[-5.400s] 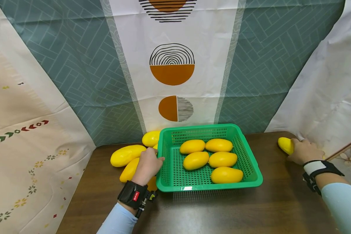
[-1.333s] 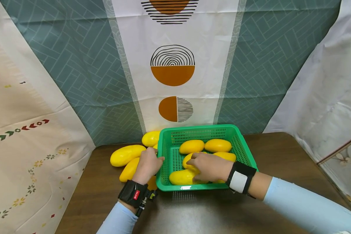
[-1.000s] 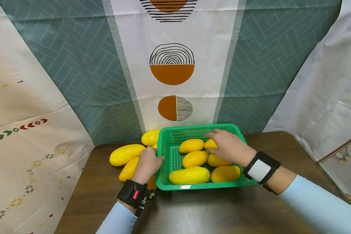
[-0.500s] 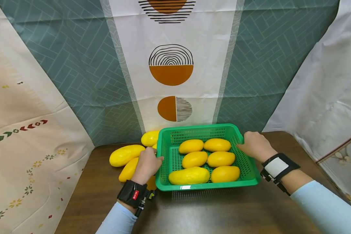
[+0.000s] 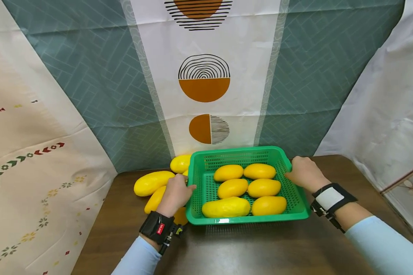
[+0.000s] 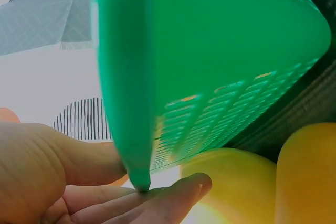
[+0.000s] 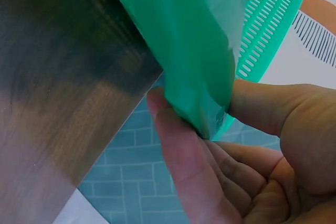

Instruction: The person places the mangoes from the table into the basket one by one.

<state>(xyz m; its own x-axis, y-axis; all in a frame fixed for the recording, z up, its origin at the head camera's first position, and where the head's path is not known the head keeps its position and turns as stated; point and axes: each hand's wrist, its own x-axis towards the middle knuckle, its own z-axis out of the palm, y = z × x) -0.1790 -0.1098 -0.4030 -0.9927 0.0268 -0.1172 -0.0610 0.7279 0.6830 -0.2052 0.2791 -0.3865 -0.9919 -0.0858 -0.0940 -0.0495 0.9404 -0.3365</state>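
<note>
A green plastic basket (image 5: 247, 220) stands on the table, with several mango-like yellow fruits (image 5: 232, 188) lying inside. At its front left is a longer, lumpy yellow fruit (image 5: 226, 207). My left hand (image 5: 175, 193) pinches the basket's left rim (image 6: 126, 77), thumb on the inner side and fingers beneath the edge. On the opposite side, my right hand (image 5: 305, 172) holds the right rim (image 7: 202, 87) between thumb and fingers. Both wrist views show the rim between thumb and fingers. The basket sits level; I cannot tell whether any of it is lifted.
Several more yellow fruits (image 5: 153, 183) lie on the brown table (image 5: 247, 252) left of the basket, partly hidden by my left hand. A patterned cloth (image 5: 206, 130) hangs directly behind. White cloth (image 5: 392, 133) borders the right side.
My right hand brought the longer yellow fruit from the table's far right into the basket's front left, let it go, then moved to the right rim. My left hand stayed at the left rim.
</note>
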